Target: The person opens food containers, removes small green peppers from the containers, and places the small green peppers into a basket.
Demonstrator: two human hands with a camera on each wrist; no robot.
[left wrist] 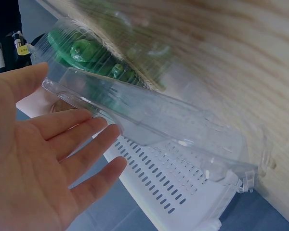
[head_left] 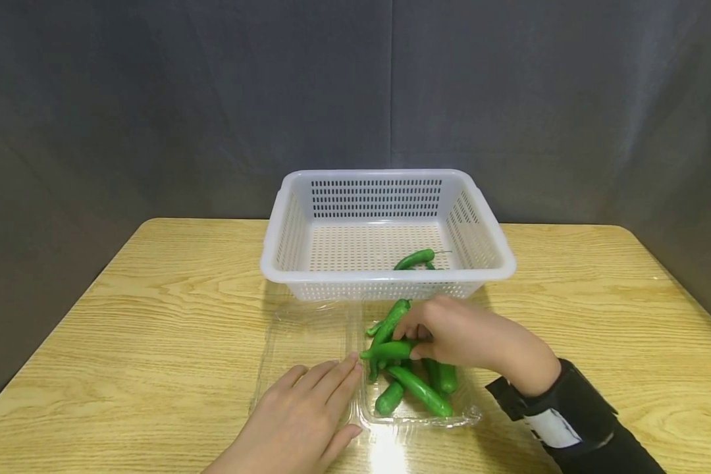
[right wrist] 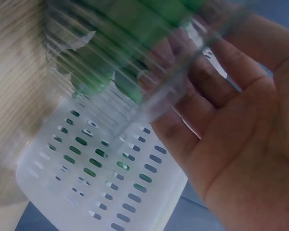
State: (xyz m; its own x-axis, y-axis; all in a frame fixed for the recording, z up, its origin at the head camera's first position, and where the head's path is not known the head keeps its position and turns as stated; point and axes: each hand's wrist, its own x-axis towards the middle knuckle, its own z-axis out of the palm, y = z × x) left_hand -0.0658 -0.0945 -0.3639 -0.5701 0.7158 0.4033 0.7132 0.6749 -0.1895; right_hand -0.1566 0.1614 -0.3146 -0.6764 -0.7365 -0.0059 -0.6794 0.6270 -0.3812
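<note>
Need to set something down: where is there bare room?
The table left of the clear container and white basket is bare; so is the patch between the basket, the black wristband and the table's right edge. Crowded: the container's right half, with green peppers and the right hand.

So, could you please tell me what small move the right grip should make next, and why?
I'd probably have the right grip settle the pinched pepper and release it: it is already over the other peppers in one half of the clear container, while the left grip, fingers extended, is at the other half.
</note>
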